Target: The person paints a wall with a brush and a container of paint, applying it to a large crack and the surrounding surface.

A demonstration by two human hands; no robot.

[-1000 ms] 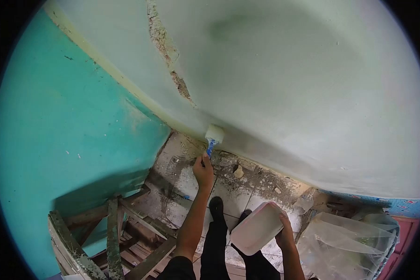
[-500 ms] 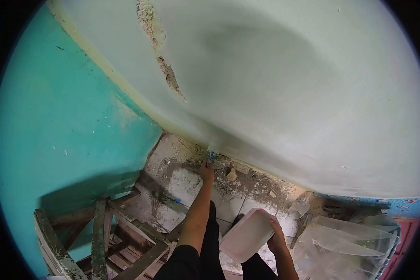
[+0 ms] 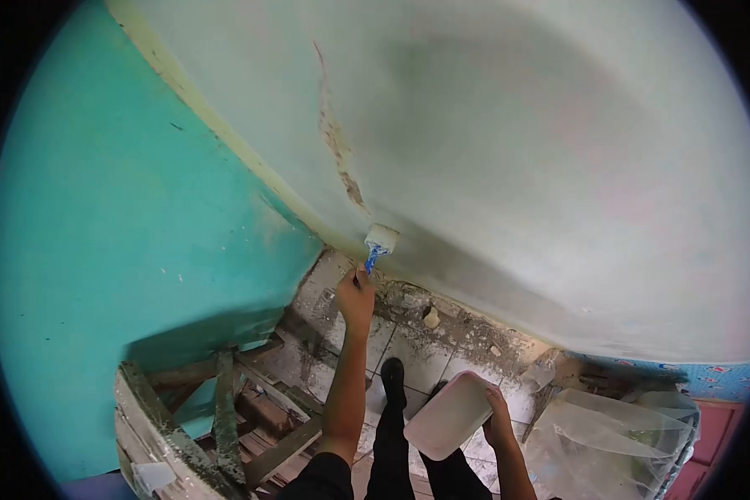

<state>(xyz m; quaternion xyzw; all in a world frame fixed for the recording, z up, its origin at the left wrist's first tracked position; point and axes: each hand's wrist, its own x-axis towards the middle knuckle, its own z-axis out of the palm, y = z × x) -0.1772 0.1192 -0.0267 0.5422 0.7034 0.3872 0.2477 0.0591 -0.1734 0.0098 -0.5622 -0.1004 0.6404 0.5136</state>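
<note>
A paintbrush with a blue handle and wide, pale-coated bristles is gripped in my left hand, its fingers closed round the handle. The bristles lie against the lower part of the whitish wall, just below a crack of broken plaster. My right hand holds a rectangular plastic tub by its right side. The tub is tilted, with a pale coating or liquid inside, and hangs above my legs.
A turquoise wall meets the whitish one at the left corner. Worn wooden furniture stands at lower left. Dirty floor tiles carry rubble along the wall base. Clear plastic sheeting covers something at lower right.
My left hand has raised the paintbrush from near the wall's base to higher on the wall, by the crack's lower end. The tub stays in my right hand; the camera view has shifted.
</note>
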